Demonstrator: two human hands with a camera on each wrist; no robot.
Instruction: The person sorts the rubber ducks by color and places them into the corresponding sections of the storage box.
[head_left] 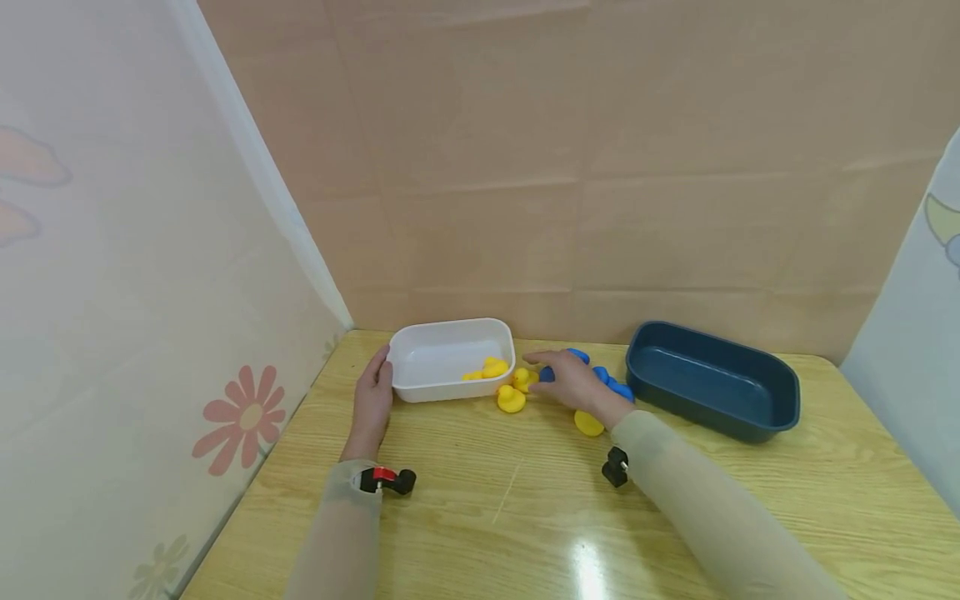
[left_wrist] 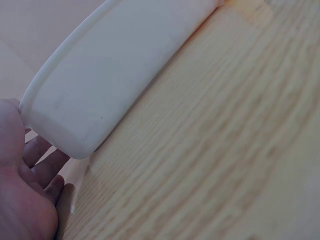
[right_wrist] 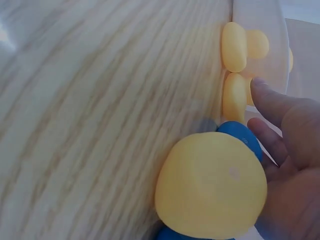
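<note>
At the left end of a white tub, my left hand grips the rim; the left wrist view shows the thumb at the rim and fingers against the outer end wall. My right hand reaches leftward over the toys, fingers spread with nothing between them. Just beyond its fingertips is a yellow rubber duck, with another yellow duck nearer the front. Yellow ducks lie inside the tub's right end. Several blue toys are partly hidden by the right hand, and a yellow toy sits below its wrist.
A dark blue tub stands to the right of the toys, with no toys showing inside. Behind the wooden table rises a brown paper-like backdrop. A pale wall with flower prints borders the left.
</note>
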